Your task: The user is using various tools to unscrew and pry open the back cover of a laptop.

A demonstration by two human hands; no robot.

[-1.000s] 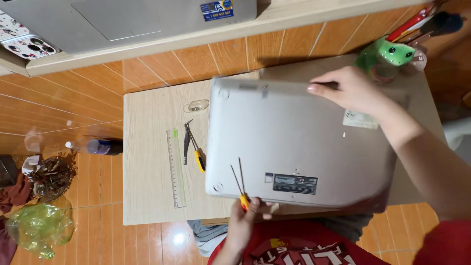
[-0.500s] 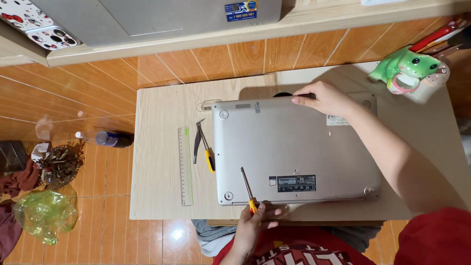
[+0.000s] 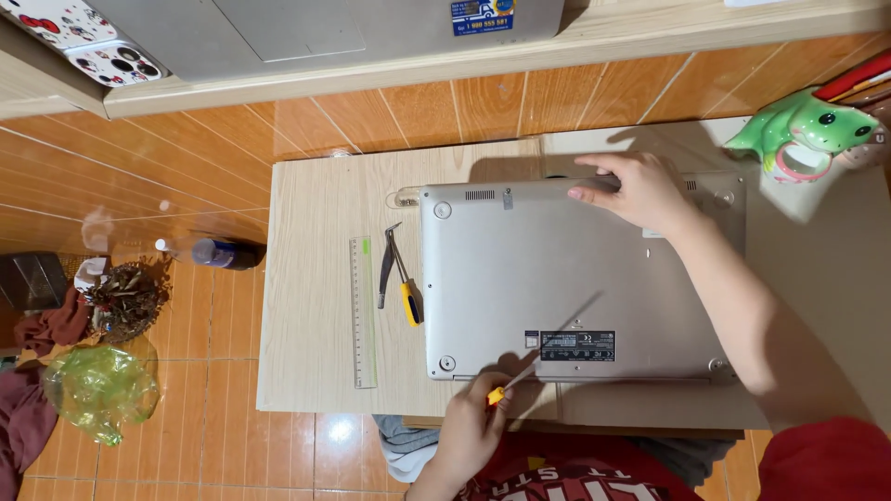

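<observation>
A silver laptop (image 3: 575, 278) lies bottom-up on a small light wooden table (image 3: 316, 278). My right hand (image 3: 631, 190) rests palm-down on the laptop's far edge, fingers spread. My left hand (image 3: 473, 422) grips a yellow-handled screwdriver (image 3: 506, 388) at the laptop's near edge, its tip pointing toward the near left part of the base. A screw hole (image 3: 447, 363) shows at the near left corner.
Left of the laptop lie tweezers and a yellow-handled tool (image 3: 404, 283) and a clear ruler (image 3: 362, 311). A green frog pen holder (image 3: 803, 130) stands at the far right. On the tiled floor are a small bottle (image 3: 218, 252) and a green plastic bag (image 3: 97, 390).
The laptop has settled flat and square on the table. My right hand slid along its far edge. My left hand turned the screwdriver down toward the base's near edge.
</observation>
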